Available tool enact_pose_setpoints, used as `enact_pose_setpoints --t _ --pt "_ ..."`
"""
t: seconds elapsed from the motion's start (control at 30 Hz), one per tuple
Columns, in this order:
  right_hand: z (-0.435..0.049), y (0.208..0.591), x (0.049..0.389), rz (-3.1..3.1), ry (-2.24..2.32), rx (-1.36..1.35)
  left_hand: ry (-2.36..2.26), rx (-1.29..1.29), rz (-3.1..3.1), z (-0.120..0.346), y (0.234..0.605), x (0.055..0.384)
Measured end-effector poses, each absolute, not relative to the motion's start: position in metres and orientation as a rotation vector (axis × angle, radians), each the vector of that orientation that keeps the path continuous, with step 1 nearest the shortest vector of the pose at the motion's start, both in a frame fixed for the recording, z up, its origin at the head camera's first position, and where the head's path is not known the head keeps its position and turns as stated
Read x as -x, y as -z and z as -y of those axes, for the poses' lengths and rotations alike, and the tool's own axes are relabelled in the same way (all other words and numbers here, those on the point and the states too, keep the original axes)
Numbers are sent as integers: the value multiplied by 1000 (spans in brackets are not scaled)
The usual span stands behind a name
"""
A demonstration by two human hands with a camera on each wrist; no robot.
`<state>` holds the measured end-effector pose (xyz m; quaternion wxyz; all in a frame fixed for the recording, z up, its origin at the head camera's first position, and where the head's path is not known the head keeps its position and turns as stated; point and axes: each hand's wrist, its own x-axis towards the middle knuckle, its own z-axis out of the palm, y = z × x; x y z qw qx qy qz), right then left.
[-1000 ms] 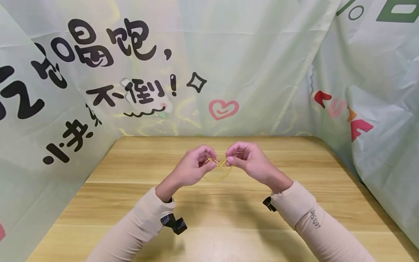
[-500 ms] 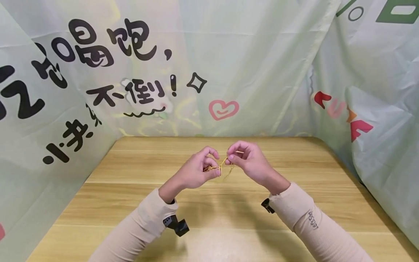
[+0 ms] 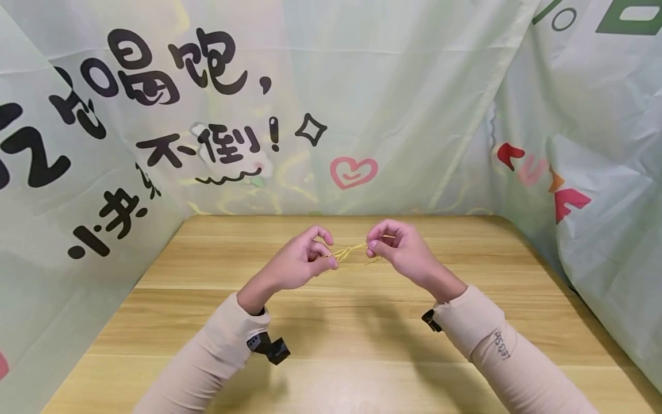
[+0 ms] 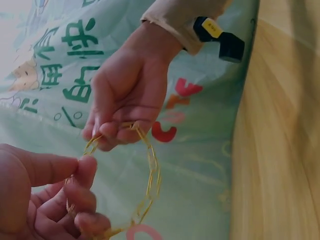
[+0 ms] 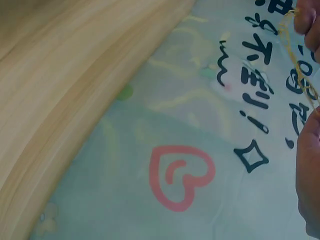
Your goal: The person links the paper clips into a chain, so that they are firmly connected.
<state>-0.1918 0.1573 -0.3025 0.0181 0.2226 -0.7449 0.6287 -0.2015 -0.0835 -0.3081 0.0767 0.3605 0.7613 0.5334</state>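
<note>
A chain of yellow paper clips stretches between my two hands above the table. My left hand pinches one part of it between thumb and fingers. On the other side, my right hand pinches the chain with thumb and forefinger. The left wrist view shows the linked clips hanging in a loop from the right hand down to the left hand. Fingers hide some of the clips. In the right wrist view, part of the chain shows at the upper right edge.
Beneath the hands lies a light wooden table. Pale green printed cloth walls off its back and both sides. Small black cameras sit at the left wrist and the right wrist.
The hands first came slightly closer, then drew apart, the left moving left and the right moving right. The paper clip chain is now pulled out between them, more level than before.
</note>
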Motion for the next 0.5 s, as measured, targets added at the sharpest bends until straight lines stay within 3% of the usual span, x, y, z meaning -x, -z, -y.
enact_pose_setpoints --t 0.5 --pt "-177 295 192 2375 -1929 -721 -1659 -1085 -2202 101 298 205"
